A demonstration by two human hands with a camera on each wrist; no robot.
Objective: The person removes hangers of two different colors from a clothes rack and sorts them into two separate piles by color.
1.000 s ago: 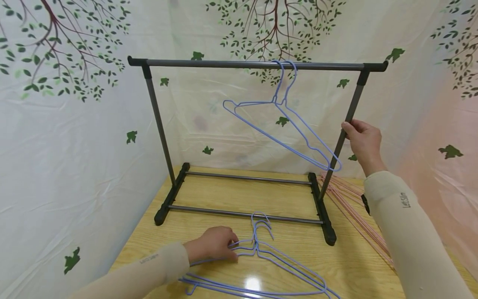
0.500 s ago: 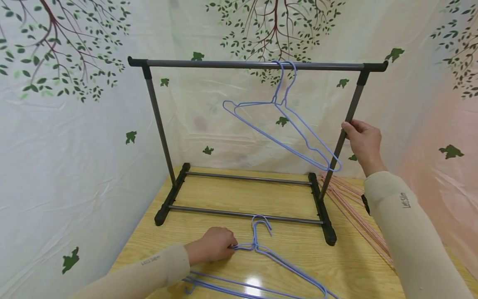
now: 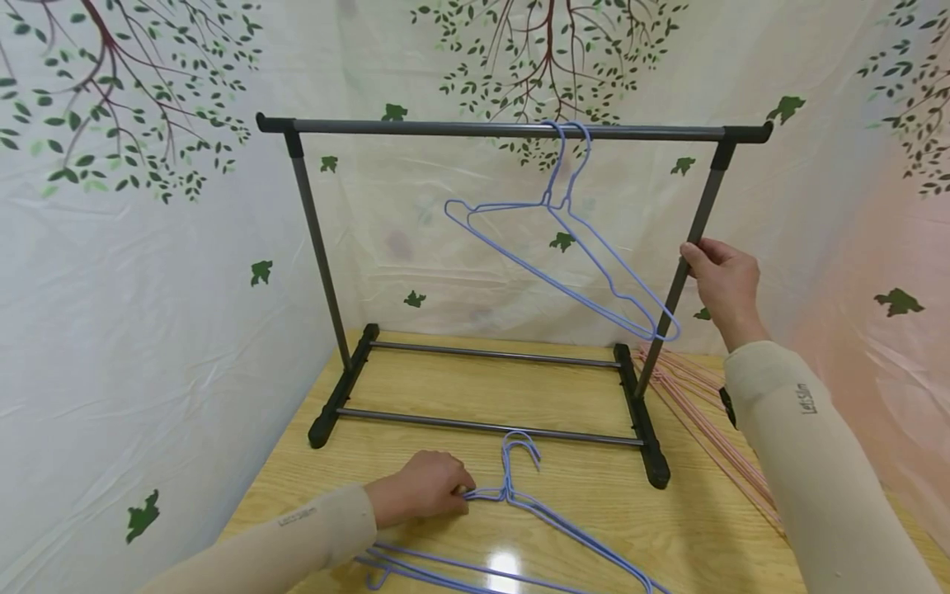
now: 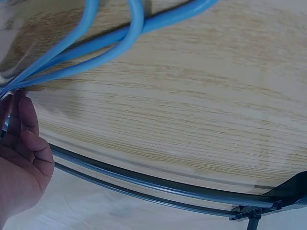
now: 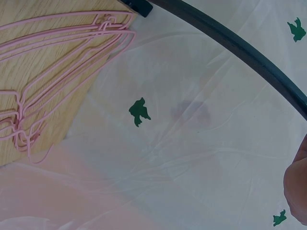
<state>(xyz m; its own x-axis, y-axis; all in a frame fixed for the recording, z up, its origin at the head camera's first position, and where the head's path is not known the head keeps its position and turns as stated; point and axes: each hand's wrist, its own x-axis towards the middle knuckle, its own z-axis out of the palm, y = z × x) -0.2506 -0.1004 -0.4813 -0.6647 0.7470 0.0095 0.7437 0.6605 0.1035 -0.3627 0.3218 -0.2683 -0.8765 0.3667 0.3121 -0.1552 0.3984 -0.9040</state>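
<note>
Near the front of the table my left hand [image 3: 430, 485] pinches several blue wire hangers [image 3: 508, 466] by one shoulder, just left of their hooks. In the left wrist view the blue wires [image 4: 110, 40] converge at the fingertips, and the thumb side is partly hidden. My right hand [image 3: 723, 280] holds the right post [image 3: 701, 206] of a dark metal garment rack between thumb and fingers. Two blue hangers [image 3: 519, 262] hang by their hooks from the top bar [image 3: 445, 129], right of its middle. Their lower right corners overlap the right post in the head view.
Pink hangers [image 3: 698, 412] lie in a pile beside the rack's right foot. The rack's front crossbar [image 3: 475, 425] runs close behind the hooks of the held hangers. A light cloth with printed leaves [image 3: 223, 247] surrounds the wooden table [image 3: 475, 384].
The left fingers have closed on the hanger shoulders, bringing the spread wires together. Their hooks have shifted slightly toward the front. My right hand stays on the post.
</note>
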